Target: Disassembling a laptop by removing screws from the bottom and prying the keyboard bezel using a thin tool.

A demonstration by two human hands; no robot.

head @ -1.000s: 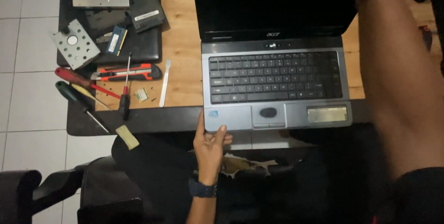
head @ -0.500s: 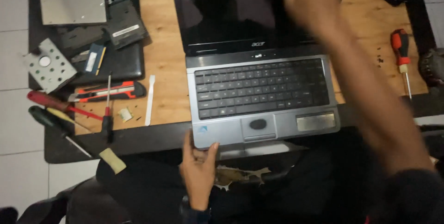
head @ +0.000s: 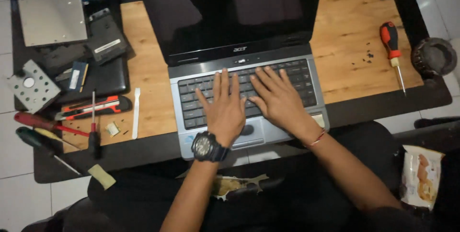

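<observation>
head camera looked straight down on the open silver-and-black laptop point(head: 249, 69), sitting at the near middle of the light wooden desk top point(head: 354, 45), its front edge hanging just past the dark desk rim toward the person's lap. its long axis ran left to right; the dark screen leaned away, keyboard facing the person.

left hand point(head: 224, 110), black wristwatch on the wrist, lay flat on the keys, fingers spread, holding nothing. right hand point(head: 280, 100) lay just beside it, flat too, fingers fanned, empty.

by the look of it the machine was stiff and fairly heavy, the hinged screen its fragile part; best gripped by the base's two side edges, never the lid.

further out, a red-handled screwdriver point(head: 392, 50) lay to the right, an orange-and-black utility knife point(head: 93, 108) to the left.
</observation>
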